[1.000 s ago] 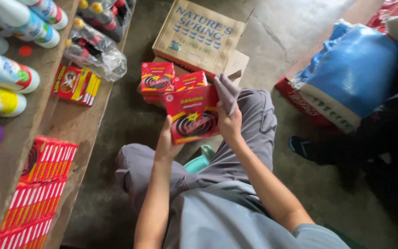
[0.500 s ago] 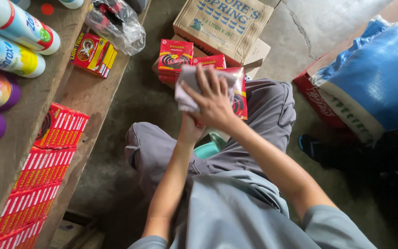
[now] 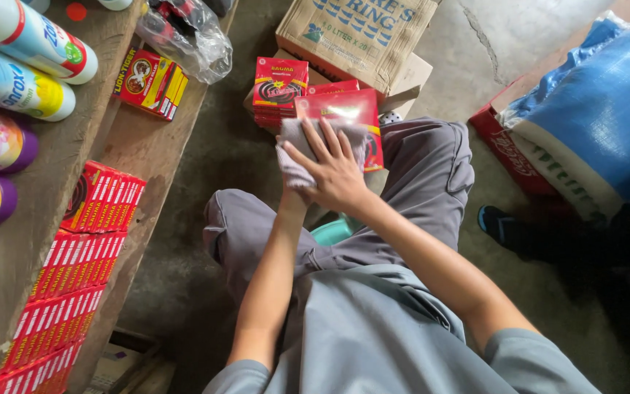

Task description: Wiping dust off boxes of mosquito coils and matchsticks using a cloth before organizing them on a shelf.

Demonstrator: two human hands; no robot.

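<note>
A seated person's right hand (image 3: 333, 171) pressed a crumpled grey cloth (image 3: 297, 157) flat against a glossy red rectangular box (image 3: 344, 120) held above the knees, fingers spread wide — its grip apart. The left hand (image 3: 293, 195) sat beneath the box, mostly hidden; whether its grip was clamped could not be told. Just beyond lay a stack of matching red boxes (image 3: 278, 87) beside a brown cardboard carton (image 3: 355, 33) — and more red packs (image 3: 74, 263) lined the wooden shelf (image 3: 140, 146) at left.
</note>
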